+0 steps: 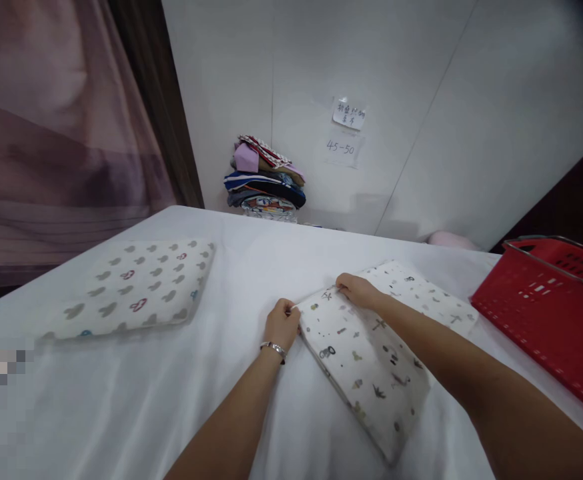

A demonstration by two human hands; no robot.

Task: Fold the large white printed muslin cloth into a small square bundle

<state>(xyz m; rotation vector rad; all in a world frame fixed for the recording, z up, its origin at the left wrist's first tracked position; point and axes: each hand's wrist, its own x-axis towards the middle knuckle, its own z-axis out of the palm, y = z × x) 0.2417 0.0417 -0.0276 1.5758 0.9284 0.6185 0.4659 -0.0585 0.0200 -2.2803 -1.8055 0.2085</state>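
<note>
A folded white cloth [356, 353] with small grey, green and black prints lies slanted across the white-covered table. My left hand [280, 325], with a bracelet at the wrist, pinches its far left corner. Along the far edge, my right hand [355, 289] has its fingers closed on the same cloth. Beyond my right forearm, another part or piece of cloth with like prints [436, 300] is spread flat; whether the two are joined is hidden by the arm.
Another folded cloth with grey and red prints [141, 283] lies at the left. A red basket [541, 320] with a metal handle stands at the right. Behind the table, a pile of folded fabrics [266, 180] rests against the wall, near paper notes [347, 115]. Curtains [61, 133] hang at the left.
</note>
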